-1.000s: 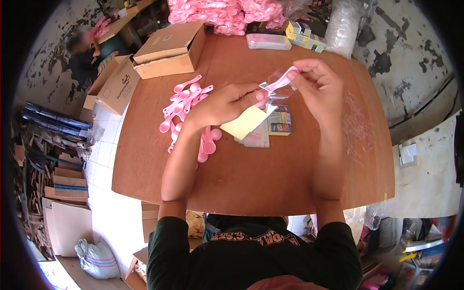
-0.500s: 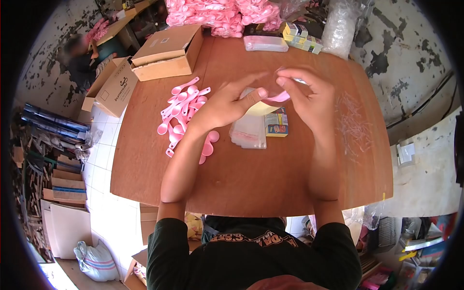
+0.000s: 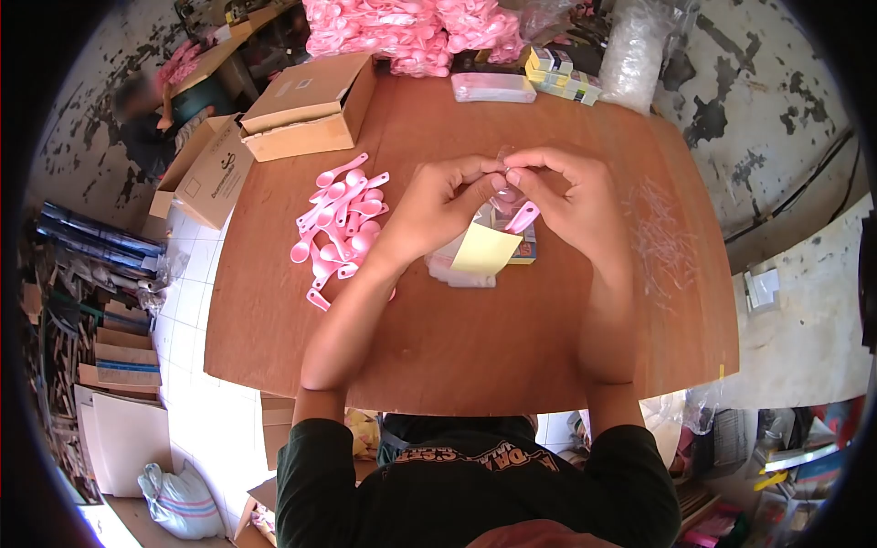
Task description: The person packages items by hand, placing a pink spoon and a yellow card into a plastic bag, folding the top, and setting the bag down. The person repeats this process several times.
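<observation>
Both hands meet above the middle of the table, fingertips close together. My left hand (image 3: 443, 201) and my right hand (image 3: 571, 192) pinch the gathered top of a clear plastic bag (image 3: 504, 157). Below the fingers hang a pink spoon (image 3: 523, 217) and a pale yellow card (image 3: 484, 248), apparently inside the bag. Under them lies a stack of flat clear bags (image 3: 440, 267), partly covered, beside a printed card stack (image 3: 524, 252). Left of my left forearm is a loose pile of pink spoons (image 3: 343, 215).
A cardboard box (image 3: 306, 110) stands at the table's back left. Behind are bagged pink spoons (image 3: 384, 36), a clear packet (image 3: 493, 88), card stacks (image 3: 562, 73) and a plastic roll (image 3: 632, 59). Thin clear strips (image 3: 662, 237) lie at right. Another person (image 3: 146, 128) sits far left.
My hands have come together at the bag's top, the left moving right and the right slightly left. The yellow card now hangs lower, its face turned toward me.
</observation>
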Demonstrator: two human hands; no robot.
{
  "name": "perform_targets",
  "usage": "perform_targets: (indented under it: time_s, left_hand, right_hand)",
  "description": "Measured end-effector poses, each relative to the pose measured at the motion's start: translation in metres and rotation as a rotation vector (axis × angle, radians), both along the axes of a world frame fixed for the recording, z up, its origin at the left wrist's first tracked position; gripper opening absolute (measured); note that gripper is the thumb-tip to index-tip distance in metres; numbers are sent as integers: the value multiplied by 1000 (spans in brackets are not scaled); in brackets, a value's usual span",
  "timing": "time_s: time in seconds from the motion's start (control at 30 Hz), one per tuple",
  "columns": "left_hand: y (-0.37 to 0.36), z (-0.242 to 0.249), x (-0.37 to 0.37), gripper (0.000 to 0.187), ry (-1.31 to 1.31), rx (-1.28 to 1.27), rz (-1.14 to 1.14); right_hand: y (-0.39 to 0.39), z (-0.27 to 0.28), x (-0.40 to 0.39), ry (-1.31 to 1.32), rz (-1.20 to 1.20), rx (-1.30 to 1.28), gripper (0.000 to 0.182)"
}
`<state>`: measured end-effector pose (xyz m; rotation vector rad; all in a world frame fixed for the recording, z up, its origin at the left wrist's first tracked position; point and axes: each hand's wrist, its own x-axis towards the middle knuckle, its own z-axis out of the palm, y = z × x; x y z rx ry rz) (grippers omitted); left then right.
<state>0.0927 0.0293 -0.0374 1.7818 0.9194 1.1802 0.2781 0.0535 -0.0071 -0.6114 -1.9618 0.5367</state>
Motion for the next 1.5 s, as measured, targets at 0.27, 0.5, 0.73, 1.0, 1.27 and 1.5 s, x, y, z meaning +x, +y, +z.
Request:
perform_targets:
  time_s: [0.27,0.5,0.73,1.0,1.27,1.5]
  left_hand:
    - [-13,8,0,23,193,151,131]
    - [-26,25,-7,25,551,142,53]
    - [-33,27,-17,23,67,191,128]
    - [-29,34,-35,25,-105,135,351]
    - [-21,29,-33,27,3,55,322]
    - [-6,9,-25,21,-107,28,237]
  right_hand:
    - [-4,5,-2,-143,-144,294,8]
    - [-9,4,1,-368,-88,253,7]
    - [43,-15,35,650,206,-608,12]
    - [126,-88,109,-220,-1243,-15,15]
    - [167,-158,131,-647,-897,-212,18]
    - [100,-39,109,136,-532,-272,17]
